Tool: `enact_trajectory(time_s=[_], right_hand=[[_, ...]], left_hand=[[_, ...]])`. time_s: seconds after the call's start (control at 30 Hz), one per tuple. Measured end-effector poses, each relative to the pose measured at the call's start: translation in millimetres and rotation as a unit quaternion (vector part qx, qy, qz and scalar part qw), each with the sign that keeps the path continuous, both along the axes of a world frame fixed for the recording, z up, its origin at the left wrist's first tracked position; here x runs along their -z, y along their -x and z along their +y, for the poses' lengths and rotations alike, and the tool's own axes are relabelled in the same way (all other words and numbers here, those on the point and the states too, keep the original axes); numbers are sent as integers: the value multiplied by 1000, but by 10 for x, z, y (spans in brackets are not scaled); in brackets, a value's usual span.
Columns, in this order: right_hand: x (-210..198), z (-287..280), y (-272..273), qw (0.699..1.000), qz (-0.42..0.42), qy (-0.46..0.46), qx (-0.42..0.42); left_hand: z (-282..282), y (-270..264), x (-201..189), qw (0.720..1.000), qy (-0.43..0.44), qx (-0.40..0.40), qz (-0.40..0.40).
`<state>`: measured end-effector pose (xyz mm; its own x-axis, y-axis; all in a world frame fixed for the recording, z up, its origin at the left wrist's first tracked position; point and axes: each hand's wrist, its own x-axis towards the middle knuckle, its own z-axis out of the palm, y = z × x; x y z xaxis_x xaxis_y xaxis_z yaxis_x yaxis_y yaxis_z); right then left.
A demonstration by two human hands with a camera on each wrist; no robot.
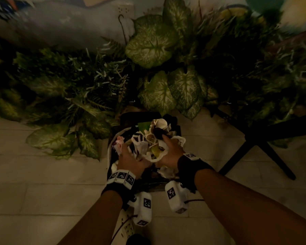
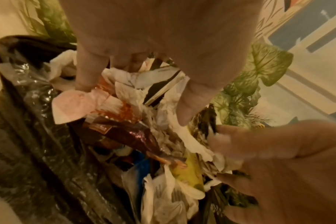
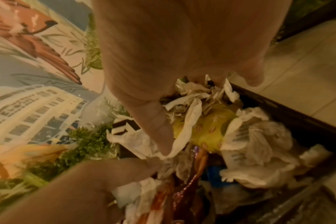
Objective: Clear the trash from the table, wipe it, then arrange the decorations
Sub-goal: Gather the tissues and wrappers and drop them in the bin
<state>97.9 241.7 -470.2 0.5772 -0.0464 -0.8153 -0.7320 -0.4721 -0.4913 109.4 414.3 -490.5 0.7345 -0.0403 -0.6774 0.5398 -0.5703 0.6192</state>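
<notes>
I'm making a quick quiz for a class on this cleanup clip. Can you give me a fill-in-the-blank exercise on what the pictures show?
1. Both hands, the left hand and the right hand, are over a bin lined with a ____ plastic bag.
2. The trash in the bin is mostly crumpled white ____.
3. Behind the bin stand green leafy ____.
4. Among the paper lies a wrapper coloured ____.

Missing words: black; paper; plants; yellow
</notes>
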Motion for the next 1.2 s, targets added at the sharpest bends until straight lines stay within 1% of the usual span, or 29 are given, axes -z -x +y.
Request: enact_trajectory(time_s=[0.07, 0.13, 0.2, 0.23, 0.3, 0.4, 0.47, 0.53, 0.63, 0.7, 0.77, 0.83, 0.9, 0.97, 1.03, 1.1, 1.2], right_hand=[[-12, -3, 3, 1000, -24, 9, -5], [-55, -25, 20, 998, -52, 35, 2], [-140, -57, 37, 997, -63, 43, 14], [-181, -63, 51, 997, -60, 31, 29], [-312, -69, 89, 997, -47, 12, 60], [-485, -73, 157, 996, -56, 12, 73], [-584, -75, 208, 994, -67, 3, 85], [-710, -59, 271, 992, -78, 1, 103], [-917, -11, 382, 986, -98, 21, 130], [-1148, 51, 415, 988, -91, 32, 122], [-1522, 126, 367, 992, -93, 29, 76], [-2047, 185, 306, 991, -128, 10, 30], [-2639, 185, 321, 985, -171, -16, -4], [-3209, 112, 472, 977, -204, -61, -28], [-3736, -71, 698, 966, -225, -125, -21], [-4158, -384, 936, 958, -238, -157, -16], [-4645, -1065, 1388, 954, -279, -106, -24]], left_hand=[[-7, 3, -117, 1000, 6, -9, -9], [-9, 5, -285, 1000, -7, -10, -23], [-2, 2, -425, 999, -31, 7, -34], [3, 16, -479, 998, -48, 18, -33], [-3, 42, -594, 997, -70, 24, -31], [12, 91, -728, 997, -50, -9, -54], [36, 101, -865, 996, -57, -23, -67], [65, 77, -1028, 993, -82, -31, -75], [119, -15, -1314, 988, -121, -39, -86], [153, -105, -1559, 985, -136, -34, -98], [138, -222, -1853, 982, -142, -3, -128], [26, -341, -2226, 975, -134, 40, -174], [-180, -470, -2694, 963, -116, 86, -228], [-455, -576, -3227, 943, -102, 137, -286], [-781, -656, -3753, 916, -91, 184, -345], [-1147, -672, -4235, 894, -78, 226, -379], [-1789, -561, -4794, 864, -45, 275, -418]])
